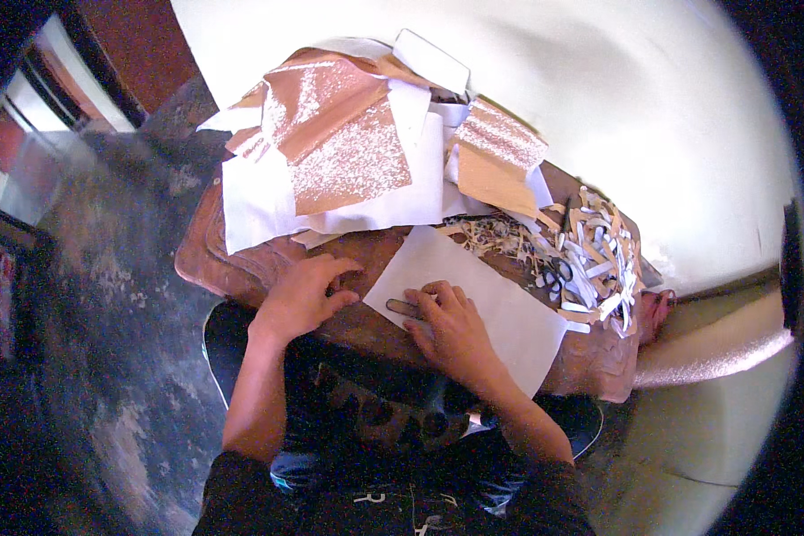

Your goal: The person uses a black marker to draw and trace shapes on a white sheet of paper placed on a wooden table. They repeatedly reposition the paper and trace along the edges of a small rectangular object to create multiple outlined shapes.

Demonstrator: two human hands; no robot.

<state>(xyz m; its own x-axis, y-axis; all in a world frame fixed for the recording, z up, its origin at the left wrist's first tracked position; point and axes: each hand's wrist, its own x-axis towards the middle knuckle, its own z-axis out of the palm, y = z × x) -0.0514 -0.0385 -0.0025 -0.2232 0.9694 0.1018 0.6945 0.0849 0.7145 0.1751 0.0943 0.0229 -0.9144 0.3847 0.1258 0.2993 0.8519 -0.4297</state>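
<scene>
A white sheet lies at a slant on the wooden table, in front of me. On its left part rests my right hand, closed with bent fingers over a small, elongated grey-brown piece with a rounded end. The rest of that piece is hidden under the fingers, so its kind cannot be made out. My left hand hovers over the table just left of the sheet. Its fingers are curved, the thumb stands apart, and nothing shows between them.
Large brown and white sheets are piled at the back of the table. Cut strips heap up on the right, with dark-handled scissors beside them. Thin scraps lie behind the sheet. A pale wall rises beyond.
</scene>
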